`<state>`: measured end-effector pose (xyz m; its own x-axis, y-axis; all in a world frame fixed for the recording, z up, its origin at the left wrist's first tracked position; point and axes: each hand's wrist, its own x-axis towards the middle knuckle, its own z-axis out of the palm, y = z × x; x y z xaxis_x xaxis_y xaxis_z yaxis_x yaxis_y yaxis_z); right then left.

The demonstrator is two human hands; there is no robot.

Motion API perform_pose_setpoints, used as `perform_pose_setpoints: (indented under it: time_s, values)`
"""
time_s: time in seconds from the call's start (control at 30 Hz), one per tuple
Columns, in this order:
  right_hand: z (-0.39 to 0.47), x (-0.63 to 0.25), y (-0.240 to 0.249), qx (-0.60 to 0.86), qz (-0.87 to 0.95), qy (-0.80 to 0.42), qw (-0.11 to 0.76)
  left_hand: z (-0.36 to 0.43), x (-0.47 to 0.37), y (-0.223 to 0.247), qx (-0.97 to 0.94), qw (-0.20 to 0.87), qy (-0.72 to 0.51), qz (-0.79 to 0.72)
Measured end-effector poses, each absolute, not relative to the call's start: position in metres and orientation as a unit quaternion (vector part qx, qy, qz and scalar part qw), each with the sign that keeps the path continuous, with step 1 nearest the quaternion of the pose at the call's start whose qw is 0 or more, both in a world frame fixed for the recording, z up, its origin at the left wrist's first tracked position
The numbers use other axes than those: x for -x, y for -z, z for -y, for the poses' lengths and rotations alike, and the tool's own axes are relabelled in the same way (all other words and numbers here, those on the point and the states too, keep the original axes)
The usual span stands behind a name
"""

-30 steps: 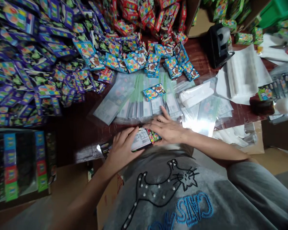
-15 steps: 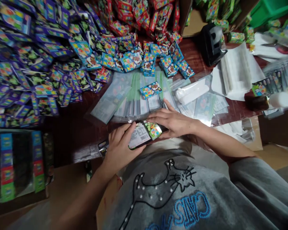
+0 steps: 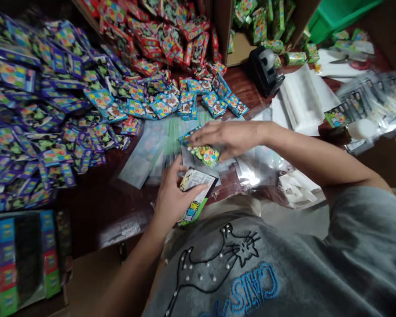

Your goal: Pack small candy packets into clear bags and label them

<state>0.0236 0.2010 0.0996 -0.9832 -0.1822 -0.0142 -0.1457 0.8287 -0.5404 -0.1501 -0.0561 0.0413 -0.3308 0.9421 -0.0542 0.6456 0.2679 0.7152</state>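
My left hand [image 3: 171, 193] grips a flat printed card pack [image 3: 201, 179] by its left side, with the thumb over its pale, printed face. Green and black lettering shows along its lower edge. A small green candy packet [image 3: 208, 156] is under the fingers of my right hand [image 3: 229, 135], which are closed around its upper side. Just behind it, a blue packet [image 3: 185, 138] lies on the clear plastic bags [image 3: 143, 158], partly covered by my right fingers. Whether those fingers touch the blue packet is hidden.
Heaps of purple packets [image 3: 53, 114] and red packets [image 3: 165, 39] fill the left and back. Several blue packets [image 3: 214, 104] lie behind the bags. A black tape dispenser [image 3: 265, 72], white sheets [image 3: 303, 97] and a white-capped bottle [image 3: 361, 129] stand right.
My right hand has moved forward with the green packet, away from the card pack and onto the blue packet's spot. My left hand keeps the card pack, now turned. The view has shifted.
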Motion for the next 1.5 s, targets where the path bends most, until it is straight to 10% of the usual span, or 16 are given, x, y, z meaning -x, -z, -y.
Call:
perform_pose_setpoints:
  time_s: [0.4, 0.9, 1.13, 1.5]
  values:
    - [-0.197, -0.022, -0.137, 0.127, -0.949, 0.278, 0.073, 0.012, 0.124, -0.046, -0.295, 0.485, -0.538, -0.623]
    - [-0.119, -0.048, -0.057, -0.212, -0.787, 0.506, -0.281, 0.040, 0.118, -0.022, -0.300, 0.320, -0.619, -0.652]
    - [-0.085, -0.056, -0.033, -0.313, -0.546, 0.706, -0.325, 0.035, 0.125, -0.020, -0.361, 0.375, -0.569, -0.636]
    - [-0.089, -0.073, -0.036, -0.279, -0.703, 0.579, -0.304, 0.016, 0.136, -0.027, -0.444, 0.337, -0.523, -0.645]
